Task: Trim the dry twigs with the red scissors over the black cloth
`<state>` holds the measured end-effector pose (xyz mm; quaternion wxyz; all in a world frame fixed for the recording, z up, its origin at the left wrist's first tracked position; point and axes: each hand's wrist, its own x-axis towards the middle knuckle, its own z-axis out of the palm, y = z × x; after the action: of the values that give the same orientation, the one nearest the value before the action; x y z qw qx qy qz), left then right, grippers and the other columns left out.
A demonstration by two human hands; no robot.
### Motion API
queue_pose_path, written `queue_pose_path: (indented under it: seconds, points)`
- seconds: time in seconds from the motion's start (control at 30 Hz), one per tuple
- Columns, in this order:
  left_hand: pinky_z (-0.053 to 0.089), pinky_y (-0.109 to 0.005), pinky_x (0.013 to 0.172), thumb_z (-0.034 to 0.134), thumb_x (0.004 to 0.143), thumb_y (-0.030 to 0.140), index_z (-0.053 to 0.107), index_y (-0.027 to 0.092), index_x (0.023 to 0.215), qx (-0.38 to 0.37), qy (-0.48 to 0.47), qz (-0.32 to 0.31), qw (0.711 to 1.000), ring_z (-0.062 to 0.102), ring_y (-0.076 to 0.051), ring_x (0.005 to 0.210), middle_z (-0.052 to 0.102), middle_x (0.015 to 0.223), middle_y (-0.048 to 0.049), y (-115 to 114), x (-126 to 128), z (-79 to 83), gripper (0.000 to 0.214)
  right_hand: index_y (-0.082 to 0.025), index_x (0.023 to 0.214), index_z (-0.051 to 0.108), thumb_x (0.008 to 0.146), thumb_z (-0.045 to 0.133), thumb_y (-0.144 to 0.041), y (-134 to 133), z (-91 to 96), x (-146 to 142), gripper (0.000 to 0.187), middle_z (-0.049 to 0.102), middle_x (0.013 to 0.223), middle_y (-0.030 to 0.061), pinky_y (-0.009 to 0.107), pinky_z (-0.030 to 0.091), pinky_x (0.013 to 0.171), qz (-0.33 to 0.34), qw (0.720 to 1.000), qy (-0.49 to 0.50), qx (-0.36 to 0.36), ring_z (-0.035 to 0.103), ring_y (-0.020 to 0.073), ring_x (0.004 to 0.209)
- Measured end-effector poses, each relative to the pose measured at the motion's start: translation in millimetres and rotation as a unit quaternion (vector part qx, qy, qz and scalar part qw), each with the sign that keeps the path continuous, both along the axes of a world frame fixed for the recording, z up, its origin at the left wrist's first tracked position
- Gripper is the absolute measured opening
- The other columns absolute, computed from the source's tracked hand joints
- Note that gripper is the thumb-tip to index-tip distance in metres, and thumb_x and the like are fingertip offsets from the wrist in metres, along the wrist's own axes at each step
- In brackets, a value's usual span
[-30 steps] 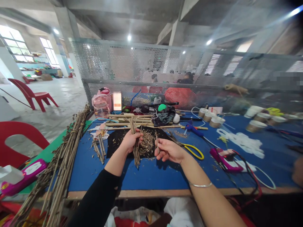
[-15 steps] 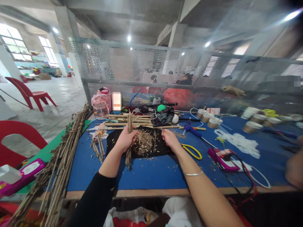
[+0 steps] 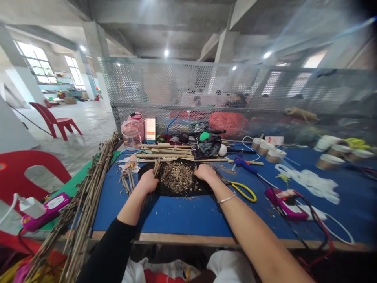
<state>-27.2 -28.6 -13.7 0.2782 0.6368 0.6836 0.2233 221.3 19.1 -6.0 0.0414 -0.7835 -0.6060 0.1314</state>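
A black cloth [image 3: 165, 192] lies on the blue tabletop with a heap of dry chopped plant bits [image 3: 178, 177] on it. My left hand [image 3: 149, 182] is closed around a short bundle of dry sticks [image 3: 157, 166] at the cloth's left side; the tops stick out above the fist. Whether these fingers also grip the cloth is hidden. At the opposite side my right hand [image 3: 205, 173] is closed, with its fingertips at the cloth's edge, which looks slightly raised. Just right of the cloth lie yellow-handled pliers [image 3: 244, 191].
Long sticks [image 3: 88, 188] lean along the table's left edge. Bamboo rods [image 3: 171, 151], a dark patterned cloth [image 3: 207, 147] and a pink bag [image 3: 132, 131] stand behind. On the right are a blue glue gun [image 3: 244, 165], a purple power strip [image 3: 285, 204] and cups [image 3: 275, 154].
My left hand has lowered and tilted the stick bundle at the cloth's left side. The cloth's sides have curled, and the heap looks more gathered. The view has shifted slightly left.
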Motion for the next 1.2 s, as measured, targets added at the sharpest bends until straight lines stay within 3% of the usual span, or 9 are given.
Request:
queue_pose_path:
  seconds: [0.1,0.27,0.33,0.47,0.67,0.8,0.9,1.03,1.2]
  points:
    - [0.043,-0.031,0.080,0.055,0.069,0.016,0.054,0.008,0.106,0.061,0.065,0.030,0.996,0.060,-0.027,0.094,0.063,0.099,-0.0188,7.1,-5.1,0.7,0.038,-0.010,0.096,0.066,0.067,0.059,-0.027,1.4,0.2,-2.0,0.035,0.061,0.108,0.0202,0.031,0.046,0.076,0.004,1.000,-0.005,-0.004,0.059,0.0279,0.098]
    - [0.041,-0.031,0.085,0.049,0.078,0.034,0.027,0.004,0.132,0.138,0.006,0.105,0.985,0.055,-0.024,0.103,0.056,0.113,-0.0210,5.2,-10.0,5.5,0.065,-0.008,0.092,0.067,0.070,0.055,-0.031,0.7,2.1,4.5,0.033,0.066,0.093,0.0194,0.027,0.046,0.067,0.013,1.000,0.016,-0.001,0.063,0.0254,0.086]
    - [0.038,-0.034,0.089,0.050,0.077,0.040,0.029,0.006,0.131,0.152,0.045,0.093,0.983,0.051,-0.026,0.108,0.052,0.117,-0.0215,-5.2,-8.9,6.3,0.067,-0.008,0.088,0.068,0.073,0.050,-0.033,-2.6,7.7,10.0,0.034,0.067,0.082,0.0180,0.026,0.044,0.062,0.020,0.999,0.031,0.009,0.064,0.0238,0.078]
    - [0.038,-0.042,0.087,0.059,0.067,0.043,0.038,0.015,0.127,0.083,0.163,0.026,0.983,0.047,-0.035,0.110,0.048,0.120,-0.0201,-29.7,-0.4,4.1,0.071,-0.009,0.077,0.067,0.076,0.043,-0.034,-14.7,24.8,6.9,0.035,0.065,0.064,0.0121,0.023,0.039,0.053,0.063,0.995,0.067,0.037,0.061,0.0186,0.059]
    - [0.040,-0.039,0.082,0.050,0.073,0.019,0.030,0.013,0.132,0.088,0.187,0.083,0.975,0.056,-0.030,0.098,0.049,0.114,-0.0212,-33.5,-3.8,-1.2,0.063,-0.013,0.066,0.064,0.075,0.045,-0.034,-32.1,29.0,-59.5,0.029,0.057,0.051,0.0019,0.021,0.029,0.044,0.172,0.974,0.144,0.036,0.046,0.0099,0.041]
    - [0.040,-0.041,0.086,0.052,0.076,0.028,0.035,0.010,0.129,0.184,0.165,0.123,0.961,0.051,-0.031,0.105,0.050,0.114,-0.0210,-33.8,-15.1,-1.5,0.059,-0.014,0.059,0.063,0.073,0.048,-0.029,-32.1,18.9,-110.6,0.025,0.055,0.047,0.0025,0.022,0.030,0.047,0.208,0.963,0.170,0.024,0.046,0.0110,0.044]
    - [0.039,-0.039,0.089,0.047,0.079,0.027,0.045,0.012,0.122,0.268,0.113,0.129,0.948,0.049,-0.028,0.107,0.053,0.114,-0.0165,-40.0,-20.5,-0.2,0.045,-0.014,0.054,0.061,0.070,0.055,-0.030,-27.5,15.6,-129.3,0.023,0.055,0.048,0.0033,0.023,0.031,0.049,0.231,0.955,0.184,0.017,0.048,0.0125,0.048]
    - [0.040,-0.037,0.089,0.044,0.081,0.026,0.054,0.013,0.113,0.293,0.072,0.134,0.944,0.052,-0.024,0.101,0.057,0.105,-0.0128,-49.5,-16.7,1.4,0.036,-0.014,0.060,0.061,0.073,0.050,-0.032,-22.4,19.3,-122.5,0.025,0.058,0.054,0.0034,0.022,0.031,0.050,0.238,0.947,0.215,0.039,0.047,0.0116,0.051]
    - [0.034,-0.045,0.094,0.051,0.078,0.036,0.066,0.023,0.096,0.211,0.145,0.007,0.967,0.043,-0.029,0.112,0.051,0.121,-0.0103,-58.7,15.3,0.2,0.027,-0.015,0.078,0.059,0.078,0.039,-0.027,-29.0,28.5,-89.9,0.023,0.059,0.065,0.0005,0.020,0.033,0.053,0.217,0.935,0.262,0.095,0.047,0.0097,0.055]
